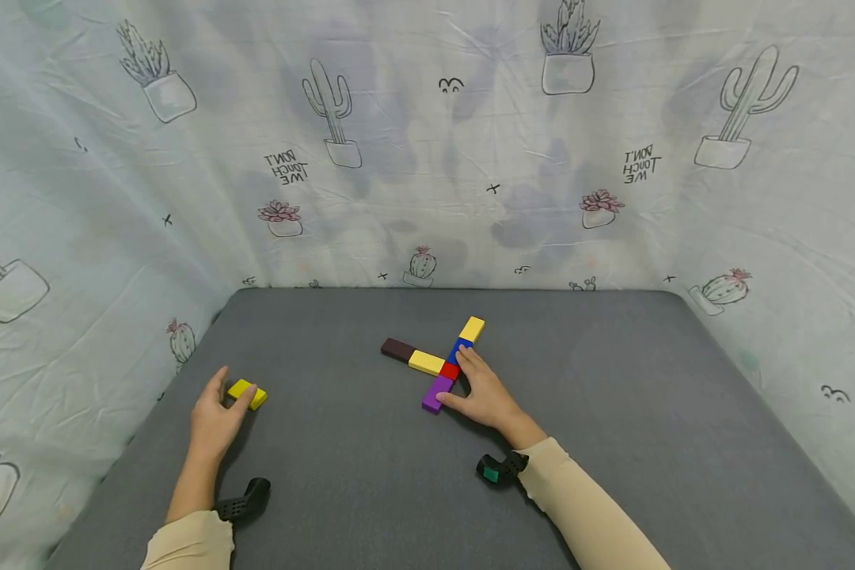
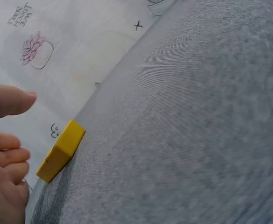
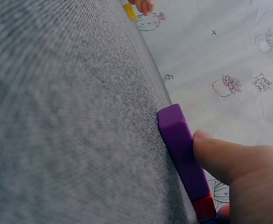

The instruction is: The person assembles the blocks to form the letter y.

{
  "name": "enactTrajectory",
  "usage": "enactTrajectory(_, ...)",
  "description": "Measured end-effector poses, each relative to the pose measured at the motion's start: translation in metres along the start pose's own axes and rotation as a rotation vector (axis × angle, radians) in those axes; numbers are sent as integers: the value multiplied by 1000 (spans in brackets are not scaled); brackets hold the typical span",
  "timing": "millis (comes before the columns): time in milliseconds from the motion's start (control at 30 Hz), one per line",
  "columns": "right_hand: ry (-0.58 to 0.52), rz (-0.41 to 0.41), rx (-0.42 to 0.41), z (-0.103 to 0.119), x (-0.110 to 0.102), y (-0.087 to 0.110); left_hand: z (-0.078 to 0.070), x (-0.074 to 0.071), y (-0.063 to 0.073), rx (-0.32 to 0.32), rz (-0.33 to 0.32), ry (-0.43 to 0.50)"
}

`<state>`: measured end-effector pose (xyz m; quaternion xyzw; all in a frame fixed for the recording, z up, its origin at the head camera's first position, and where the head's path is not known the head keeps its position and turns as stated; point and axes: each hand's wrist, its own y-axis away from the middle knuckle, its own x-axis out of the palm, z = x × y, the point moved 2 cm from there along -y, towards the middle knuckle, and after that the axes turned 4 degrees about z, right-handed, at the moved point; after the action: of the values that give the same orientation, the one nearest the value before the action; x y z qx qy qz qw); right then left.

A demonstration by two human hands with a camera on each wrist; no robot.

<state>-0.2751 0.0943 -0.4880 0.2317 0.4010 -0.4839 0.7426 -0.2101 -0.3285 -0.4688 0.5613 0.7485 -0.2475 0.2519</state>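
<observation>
Beside a loose yellow block (image 1: 248, 393) at the left of the table is my left hand (image 1: 212, 419), its thumb and fingers spread apart. The left wrist view shows a gap between those fingers and the yellow block (image 2: 62, 151). My right hand (image 1: 486, 393) reaches over a row of blocks. Its thumb touches the purple block (image 1: 435, 395), while its fingertips lie at the blue block (image 1: 457, 351). Between these two sits a small red block (image 1: 450, 371). A yellow block (image 1: 473, 328) tops the row; another yellow block (image 1: 427, 362) and a dark brown block (image 1: 398, 350) branch left from the red one.
The blocks lie on a grey cloth-covered table (image 1: 342, 459). A pale curtain (image 1: 427, 127) printed with cacti hangs behind it and along both sides. Black wrist devices (image 1: 245, 502) are worn on both arms.
</observation>
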Motion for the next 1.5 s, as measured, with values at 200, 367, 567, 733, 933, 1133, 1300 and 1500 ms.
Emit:
enactTrajectory(200, 2, -4, -1, 1, 0, 0, 6, -2, -1, -6, 88, -51)
enactTrajectory(367, 3, -1, -4, 1, 0, 0, 11, -7, 1, -8, 133, -73)
enactTrajectory(567, 1, 0, 0, 2, 0, 0, 15, -11, 2, -39, 167, -141)
enactTrajectory(733, 2, 1, 7, 2, -2, -1, 15, -12, 1, -38, 215, -211)
enactTrajectory(933, 3, -3, 0, 4, -2, 0, 14, -11, 0, -46, 231, -249)
enactTrajectory(1133, -4, -4, -1, 3, -2, 0, 15, -9, -1, -38, 224, -290)
enactTrajectory(1300, 4, 0, -3, 0, -1, -1, 15, -7, -1, -31, 208, -293)
enactTrajectory(1500, 5, -7, -9, 0, 0, -1, 14, -4, -2, -20, 194, -289)
